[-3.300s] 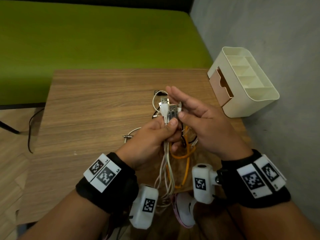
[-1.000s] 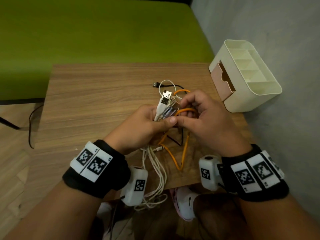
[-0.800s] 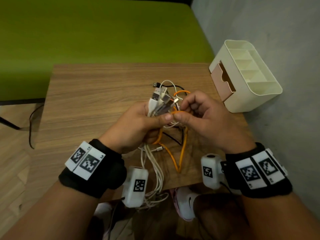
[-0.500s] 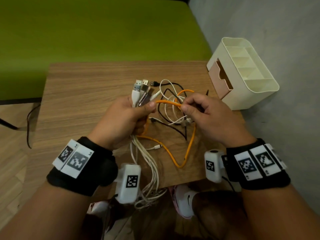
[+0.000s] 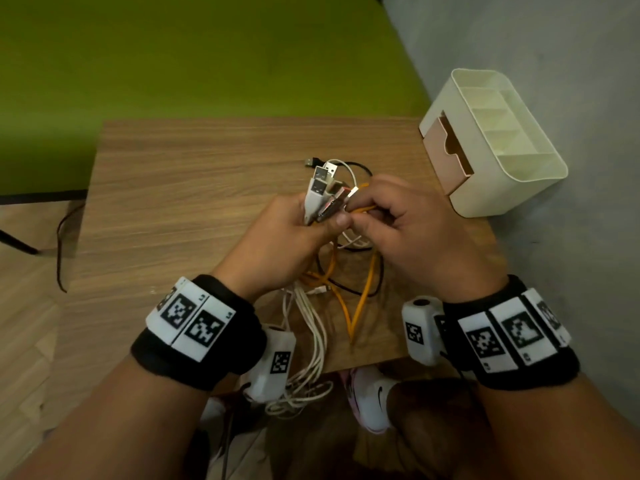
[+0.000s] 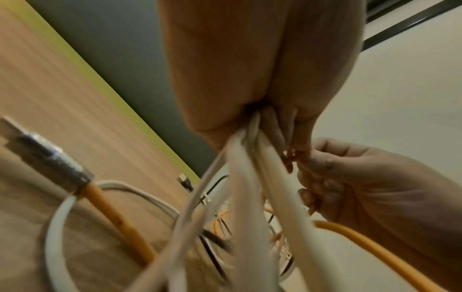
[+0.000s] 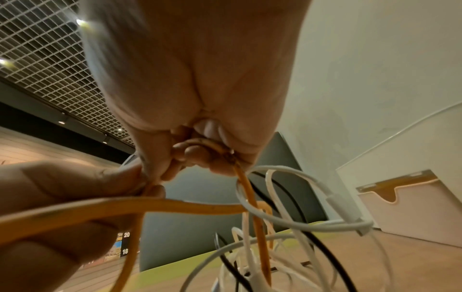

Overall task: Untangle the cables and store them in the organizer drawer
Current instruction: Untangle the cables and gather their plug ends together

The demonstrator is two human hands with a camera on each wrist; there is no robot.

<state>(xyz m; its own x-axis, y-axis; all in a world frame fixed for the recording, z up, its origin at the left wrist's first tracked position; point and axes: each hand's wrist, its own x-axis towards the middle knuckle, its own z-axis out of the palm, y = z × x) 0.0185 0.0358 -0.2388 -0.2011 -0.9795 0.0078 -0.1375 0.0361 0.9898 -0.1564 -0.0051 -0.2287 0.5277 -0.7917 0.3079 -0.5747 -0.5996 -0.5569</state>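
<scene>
Both hands meet above the table (image 5: 180, 202): left hand (image 5: 277, 247) grips a bundle of white cables (image 5: 311, 327) with USB plugs (image 5: 320, 188) sticking up, right hand (image 5: 412, 230) pinches the orange cable (image 5: 363, 292) just beside them, loose loops hanging below, organizer (image 5: 498, 188) off to the right with its drawer (image 5: 438, 150) open.

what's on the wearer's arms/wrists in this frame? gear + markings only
Both forearms are bare, no sleeves. Each wrist wears a wide black band: left wrist band, right wrist band. White plates with black square fiducial codes sit on top of each. A white boxy camera pod hangs on the inner side of each wrist, left pod, right pod, each with its own code. A thin black cable leaves the right pod.
</scene>
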